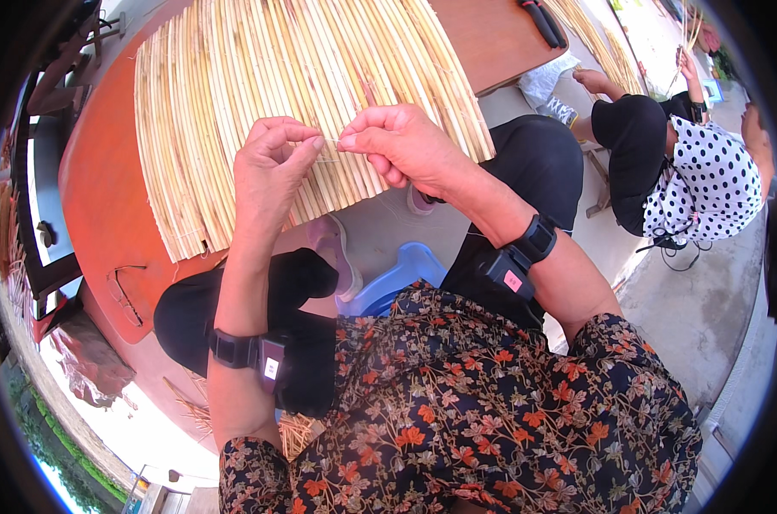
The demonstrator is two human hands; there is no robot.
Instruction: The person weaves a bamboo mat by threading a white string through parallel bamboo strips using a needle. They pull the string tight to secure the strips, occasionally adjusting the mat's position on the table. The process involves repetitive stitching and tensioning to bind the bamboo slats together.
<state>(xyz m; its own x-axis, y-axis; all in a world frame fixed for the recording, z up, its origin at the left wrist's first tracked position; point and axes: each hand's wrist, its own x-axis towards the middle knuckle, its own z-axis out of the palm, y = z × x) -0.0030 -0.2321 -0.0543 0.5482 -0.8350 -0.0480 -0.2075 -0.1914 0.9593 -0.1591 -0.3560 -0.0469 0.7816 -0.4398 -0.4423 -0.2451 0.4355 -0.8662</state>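
A mat of pale yellow reed stalks (226,94), bound side by side with thin thread, lies on the reddish-brown table and overhangs its near edge. Above the mat, my left hand (273,158) pinches a fine white thread (331,140) between thumb and forefinger. My right hand (397,146) is closed in a pinch on the same thread, a short way to the right. Only a short length of it shows between my fingertips. Whether my right fingers also hold a needle is too small to tell.
Eyeglasses (125,295) rest on the table (106,171) at the left. Dark-handled pliers or cutters (543,21) lie at its far right. Below the mat is a blue plastic stool (397,278). At the right sits another person (705,180) in a polka-dot top, beside loose stalks (607,60).
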